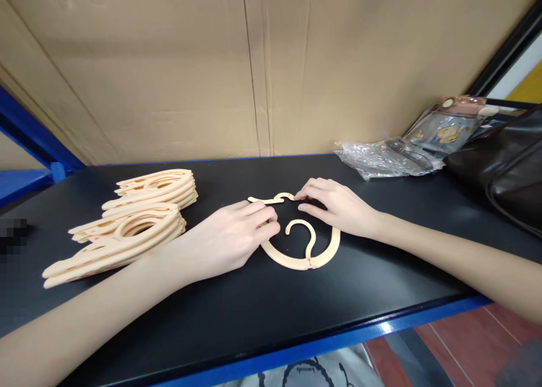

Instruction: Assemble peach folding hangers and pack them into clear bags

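1. Cream-coloured plastic, thin and curved, the ring-shaped hanger with a central hook point(296, 263) lies flat on the black worktop point(237, 330) between two bare hands.
2. The left hand point(252, 229) bends its fingers over the hanger's left side; the right hand point(328, 203) has fingertips at a slim far piece point(284, 196), thumb apart. Whether either grasps firmly, one cannot tell.
3. Likely light, fairly stiff and a little slippery, it should be taken by the broad arc; the narrow hook and joint look the most fragile.
4. To the left, two piles of matching cream hangers point(148, 241) rest on the worktop, which has a blue front edge point(317, 348).
5. A brown cardboard panel point(169, 65) stands behind; at right are crumpled clear plastic point(381, 158), a printed pouch point(449, 128) and a dark leather-like bag point(503, 161), above red floor tiles point(461, 342).
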A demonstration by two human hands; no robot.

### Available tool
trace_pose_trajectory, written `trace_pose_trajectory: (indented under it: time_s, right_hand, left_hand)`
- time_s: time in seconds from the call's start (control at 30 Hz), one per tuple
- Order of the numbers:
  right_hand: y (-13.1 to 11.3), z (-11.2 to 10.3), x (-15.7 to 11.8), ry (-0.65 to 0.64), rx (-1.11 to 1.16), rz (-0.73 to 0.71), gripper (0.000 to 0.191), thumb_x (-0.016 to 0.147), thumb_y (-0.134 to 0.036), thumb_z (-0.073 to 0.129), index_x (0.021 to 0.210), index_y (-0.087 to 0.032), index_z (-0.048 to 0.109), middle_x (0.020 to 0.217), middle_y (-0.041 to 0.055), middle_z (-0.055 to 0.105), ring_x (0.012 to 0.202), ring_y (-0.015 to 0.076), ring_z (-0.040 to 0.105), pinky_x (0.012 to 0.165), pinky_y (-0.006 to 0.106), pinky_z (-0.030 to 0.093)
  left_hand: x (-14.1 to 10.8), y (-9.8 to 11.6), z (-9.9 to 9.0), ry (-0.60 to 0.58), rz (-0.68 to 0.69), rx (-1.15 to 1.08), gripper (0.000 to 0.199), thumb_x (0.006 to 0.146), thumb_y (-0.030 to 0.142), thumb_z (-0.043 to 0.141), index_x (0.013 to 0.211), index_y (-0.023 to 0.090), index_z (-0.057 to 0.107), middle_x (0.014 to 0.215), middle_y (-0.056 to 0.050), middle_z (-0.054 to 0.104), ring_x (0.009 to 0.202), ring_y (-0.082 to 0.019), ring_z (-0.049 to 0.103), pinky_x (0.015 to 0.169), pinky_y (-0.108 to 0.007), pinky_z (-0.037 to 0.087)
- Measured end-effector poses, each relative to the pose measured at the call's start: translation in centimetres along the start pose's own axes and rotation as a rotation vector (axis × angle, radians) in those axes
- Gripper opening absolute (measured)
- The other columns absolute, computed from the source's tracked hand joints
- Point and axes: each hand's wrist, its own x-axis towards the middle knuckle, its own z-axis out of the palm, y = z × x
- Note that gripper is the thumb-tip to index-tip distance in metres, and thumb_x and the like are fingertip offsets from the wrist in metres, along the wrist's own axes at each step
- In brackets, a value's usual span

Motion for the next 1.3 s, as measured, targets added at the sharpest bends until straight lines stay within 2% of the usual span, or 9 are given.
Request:
trace_pose_trajectory:
  time_s: [0.2, 0.37, 0.5, 0.6, 0.8, 0.93, 1.07, 1.2, 1.3]
  right_hand:
    - [0.3, 0.2, 0.1, -0.012, -0.064, 0.067, 0.035, 0.098, -0.031, 0.041, 0.122, -0.016, 0.061, 0.110, 0.0104, 0.063, 0.101, 0.0252, 0.058, 0.092, 0.044, 0.046]
    - [0.3, 0.4, 0.5, -0.012, -0.063, 0.081, 0.034, 0.097, -0.033, 0.045, 0.120, -0.017, 0.064, 0.103, 0.0091, 0.064, 0.097, 0.0241, 0.059, 0.088, 0.043, 0.046]
    - [0.2, 0.6, 1.1, -0.006, -0.045, 0.117, 0.026, 0.095, -0.031, 0.051, 0.108, -0.018, 0.069, 0.099, 0.0066, 0.064, 0.090, 0.0206, 0.060, 0.084, 0.038, 0.045]
    - [0.4, 0.7, 1.4, 0.013, 0.006, 0.118, 0.017, 0.092, -0.028, 0.056, 0.091, -0.018, 0.070, 0.091, 0.0039, 0.065, 0.084, 0.0169, 0.060, 0.076, 0.032, 0.044]
    - [1.3, -0.9, 1.2, 0.284, 0.144, 0.156, 0.015, 0.091, -0.031, 0.055, 0.089, -0.018, 0.062, 0.081, 0.0021, 0.066, 0.074, 0.0150, 0.059, 0.070, 0.029, 0.044]
    - [1.6, -2.4, 1.0, 0.529, 0.157, 0.176, 0.016, 0.092, -0.034, 0.054, 0.088, -0.019, 0.059, 0.087, 0.0036, 0.065, 0.079, 0.0163, 0.059, 0.073, 0.029, 0.045]
    - [1.8, -2.9, 0.7, 0.696, 0.198, 0.149, 0.015, 0.095, -0.034, 0.048, 0.091, -0.021, 0.053, 0.092, 0.0039, 0.062, 0.084, 0.0160, 0.060, 0.079, 0.030, 0.047]
    - [2.0, -2.4, 0.7, 0.619, 0.413, 0.186, 0.020, 0.099, -0.040, 0.039, 0.098, -0.022, 0.049, 0.082, 0.0010, 0.062, 0.076, 0.0145, 0.063, 0.074, 0.030, 0.049]
    - [1.9, -2.0, 0.9, 0.430, 0.592, 0.225, 0.021, 0.097, -0.039, 0.044, 0.094, -0.020, 0.053, 0.069, -0.0025, 0.055, 0.060, 0.0112, 0.059, 0.062, 0.026, 0.048]
  left_hand:
    - [0.2, 0.3, 0.1, 0.122, -0.068, 0.095, 0.038, 0.087, -0.003, 0.036, 0.111, 0.015, 0.059, 0.115, -0.009, 0.063, 0.096, -0.022, 0.059, 0.081, -0.035, 0.049]
    - [0.7, 2.6, -0.3, 0.099, 0.061, -0.096, 0.038, 0.093, 0.008, 0.039, 0.129, 0.017, 0.052, 0.136, -0.008, 0.055, 0.125, -0.024, 0.049, 0.099, -0.037, 0.045]
    - [0.8, 4.3, -0.2, 0.037, 0.064, -0.192, 0.040, 0.098, 0.020, 0.041, 0.137, 0.020, 0.046, 0.137, -0.007, 0.054, 0.127, -0.024, 0.049, 0.101, -0.038, 0.045]
    - [0.8, 4.3, -0.1, 0.048, 0.015, -0.233, 0.035, 0.098, 0.022, 0.043, 0.132, 0.020, 0.051, 0.130, -0.008, 0.059, 0.121, -0.024, 0.054, 0.100, -0.039, 0.047]
    - [0.6, 3.1, -0.4, 0.053, -0.098, -0.379, 0.022, 0.099, 0.027, 0.046, 0.113, 0.019, 0.061, 0.127, -0.007, 0.060, 0.122, -0.022, 0.052, 0.098, -0.036, 0.049]
    - [0.6, 2.4, -0.6, 0.015, -0.212, -0.516, 0.020, 0.100, 0.029, 0.044, 0.101, 0.020, 0.061, 0.105, -0.004, 0.065, 0.100, -0.017, 0.060, 0.084, -0.029, 0.049]
    - [0.7, 1.7, -0.4, -0.015, -0.277, -0.564, 0.018, 0.099, 0.031, 0.045, 0.098, 0.021, 0.060, 0.092, -0.001, 0.061, 0.087, -0.016, 0.055, 0.074, -0.027, 0.045]
    - [0.7, 1.1, 0.0, -0.042, -0.258, -0.473, 0.019, 0.093, 0.034, 0.057, 0.103, 0.019, 0.060, 0.092, -0.002, 0.059, 0.087, -0.019, 0.052, 0.073, -0.030, 0.042]
    - [0.6, 1.0, 0.2, -0.046, -0.244, -0.363, 0.021, 0.094, 0.035, 0.055, 0.104, 0.018, 0.061, 0.093, -0.004, 0.059, 0.087, -0.020, 0.052, 0.074, -0.033, 0.042]
